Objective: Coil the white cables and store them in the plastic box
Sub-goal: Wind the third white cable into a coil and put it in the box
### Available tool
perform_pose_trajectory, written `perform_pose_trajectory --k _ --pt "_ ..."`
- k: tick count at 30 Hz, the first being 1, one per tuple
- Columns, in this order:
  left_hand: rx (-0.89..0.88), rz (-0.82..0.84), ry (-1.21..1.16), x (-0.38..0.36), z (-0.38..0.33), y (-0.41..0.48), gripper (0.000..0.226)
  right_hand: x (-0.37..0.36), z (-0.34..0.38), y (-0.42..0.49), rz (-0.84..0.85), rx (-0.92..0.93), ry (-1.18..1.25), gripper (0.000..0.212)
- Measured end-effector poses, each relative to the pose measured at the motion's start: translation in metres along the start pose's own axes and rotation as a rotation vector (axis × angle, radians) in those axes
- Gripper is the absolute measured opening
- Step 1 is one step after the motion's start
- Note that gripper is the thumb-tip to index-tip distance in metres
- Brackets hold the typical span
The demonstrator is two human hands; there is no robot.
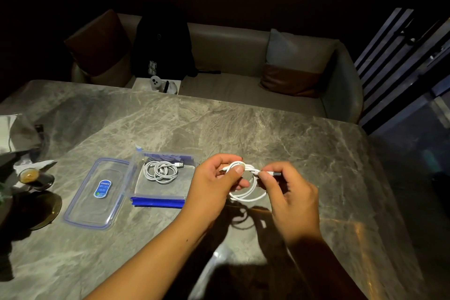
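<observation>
Cables: one coiled bundle [160,171] already lies in the plastic box [163,192], lid [97,193] off at left. Second cable [248,185], frame center, nearly looped; left hand [214,185] grips the coil, right hand [289,192] pinches its plug end. Left: finish wrap, store it.

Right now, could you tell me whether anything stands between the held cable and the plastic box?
Nothing visible does. The held cable hangs just right of the open plastic box; the lid lies left of it, and the stored cable leaves bare floor inside.
</observation>
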State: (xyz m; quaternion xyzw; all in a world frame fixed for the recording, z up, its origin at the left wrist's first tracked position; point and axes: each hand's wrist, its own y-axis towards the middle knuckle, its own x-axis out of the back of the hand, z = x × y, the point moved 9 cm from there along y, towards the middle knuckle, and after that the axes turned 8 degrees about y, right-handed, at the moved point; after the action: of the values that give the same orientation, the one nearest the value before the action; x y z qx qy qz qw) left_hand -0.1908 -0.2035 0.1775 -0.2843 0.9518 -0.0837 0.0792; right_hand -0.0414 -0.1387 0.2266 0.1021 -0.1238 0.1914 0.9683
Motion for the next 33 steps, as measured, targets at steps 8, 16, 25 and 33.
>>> perform_pose_trajectory --k 8,16,25,33 --pt "0.022 0.067 -0.014 0.004 0.005 0.0 0.021 0.0 -0.012 0.004 0.027 -0.102 0.079 0.016" --pt "0.006 0.096 0.041 0.008 0.003 0.006 0.019 -0.016 -0.023 0.001 0.087 -0.384 0.604 0.017" --pt "0.09 0.244 -0.078 -0.003 0.015 -0.001 0.039 -0.012 -0.046 0.004 0.13 -0.494 0.588 0.012" --pt "0.0 0.165 0.04 -0.003 0.011 0.002 0.031 -0.041 -0.045 -0.002 0.463 -0.503 0.492 0.023"
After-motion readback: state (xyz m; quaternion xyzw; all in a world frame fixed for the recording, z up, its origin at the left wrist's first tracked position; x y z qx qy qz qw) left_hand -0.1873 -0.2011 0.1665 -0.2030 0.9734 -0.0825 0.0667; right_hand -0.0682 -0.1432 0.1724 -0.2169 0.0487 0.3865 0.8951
